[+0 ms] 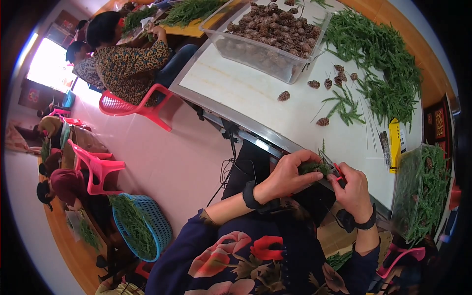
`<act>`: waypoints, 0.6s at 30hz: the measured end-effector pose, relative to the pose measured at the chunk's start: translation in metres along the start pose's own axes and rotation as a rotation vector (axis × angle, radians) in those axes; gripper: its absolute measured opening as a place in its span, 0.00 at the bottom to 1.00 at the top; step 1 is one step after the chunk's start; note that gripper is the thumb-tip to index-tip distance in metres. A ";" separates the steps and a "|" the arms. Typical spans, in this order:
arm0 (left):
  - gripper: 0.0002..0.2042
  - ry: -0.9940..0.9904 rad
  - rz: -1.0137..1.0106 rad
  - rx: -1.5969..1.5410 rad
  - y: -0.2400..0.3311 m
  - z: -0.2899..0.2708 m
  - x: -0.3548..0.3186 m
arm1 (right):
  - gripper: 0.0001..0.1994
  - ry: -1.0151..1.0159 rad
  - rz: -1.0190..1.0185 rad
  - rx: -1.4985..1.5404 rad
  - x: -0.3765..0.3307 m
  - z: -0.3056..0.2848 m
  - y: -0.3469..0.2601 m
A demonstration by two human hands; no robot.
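Note:
Just over the near table edge, my left hand (290,173) pinches a green artificial sprig (310,168), one tip of it pointing up. Beside it, my right hand (355,189) is closed on a red-handled metal tool (338,170), which looks like small pliers; its grey jaws lie against the sprig. My fingers partly cover both. On the white table (236,83) in front lie a loose flat sprig (344,105), a pine cone (322,121) and several thin wires (369,120).
A clear bin of pine cones (275,29) stands at the far side. Green garland (388,64) is heaped right, above a yellow packet (394,145) and a clear box of greenery (418,191). Left are a blue basket (160,221), pink chairs (98,167) and seated people (125,64).

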State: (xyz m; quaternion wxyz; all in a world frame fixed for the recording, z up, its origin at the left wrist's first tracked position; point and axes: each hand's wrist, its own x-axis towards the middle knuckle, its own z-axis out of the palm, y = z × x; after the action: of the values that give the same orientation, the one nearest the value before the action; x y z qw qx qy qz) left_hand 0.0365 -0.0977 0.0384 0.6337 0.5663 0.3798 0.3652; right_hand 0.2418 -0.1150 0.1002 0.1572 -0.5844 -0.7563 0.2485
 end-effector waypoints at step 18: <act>0.16 -0.002 -0.001 0.002 -0.002 0.000 0.000 | 0.12 -0.004 0.007 0.014 0.000 0.002 0.001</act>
State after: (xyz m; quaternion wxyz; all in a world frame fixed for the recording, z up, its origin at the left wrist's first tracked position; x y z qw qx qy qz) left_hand 0.0360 -0.0980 0.0368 0.6337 0.5672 0.3797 0.3640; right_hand 0.2419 -0.1152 0.0978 0.1588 -0.5853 -0.7529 0.2556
